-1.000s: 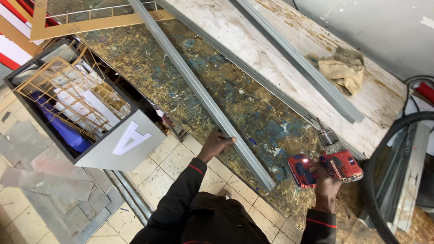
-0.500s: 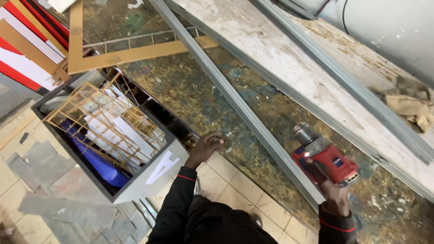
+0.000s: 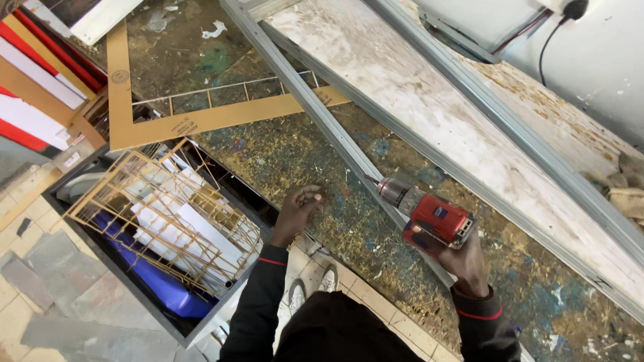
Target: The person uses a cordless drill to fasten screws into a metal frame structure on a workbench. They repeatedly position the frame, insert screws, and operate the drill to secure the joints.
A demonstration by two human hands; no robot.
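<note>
My right hand [image 3: 463, 258] grips a red cordless drill [image 3: 429, 213], its bit tip touching the side of a long grey metal channel [image 3: 315, 110] that lies diagonally across the paint-stained workbench [image 3: 302, 154]. My left hand [image 3: 296, 211] hovers over the bench edge left of the drill, fingers curled together, holding nothing that I can see. A second metal channel [image 3: 510, 127] runs along the far side of a pale wooden board [image 3: 429, 100].
A grey bin [image 3: 121, 275] at the left holds a thin wooden lattice frame [image 3: 161, 214], white pieces and something blue. An L-shaped brown board [image 3: 127, 107] lies on the bench. Coloured strips [image 3: 40, 74] lean at far left. Tiled floor lies below.
The view has swung left along the bench. The drill has moved up so its bit meets the channel. My left hand has lifted from the channel toward the bench edge.
</note>
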